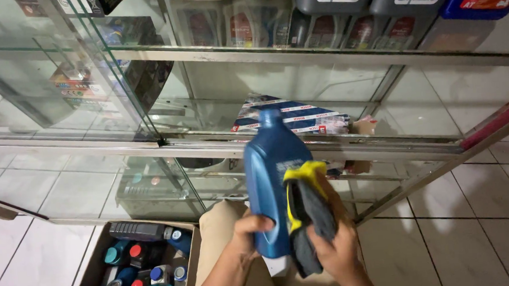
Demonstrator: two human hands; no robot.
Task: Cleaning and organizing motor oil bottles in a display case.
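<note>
Two hands work at lower centre of the frame: the left hand (253, 231) is clamped low around a blue bottle (276, 183), held upright; the right hand (332, 251) presses a grey-yellow cloth (307, 211) to its side. Smooth plastic, likely heavy and slippery; holding its narrower base seems safest.

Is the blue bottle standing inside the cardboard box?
No, the left hand holds the blue bottle up, apart from the cardboard box.

1 blue btl (273, 183), 1 cloth (309, 213), 2 hands (254, 231), 1 cardboard box (96, 253)
</note>
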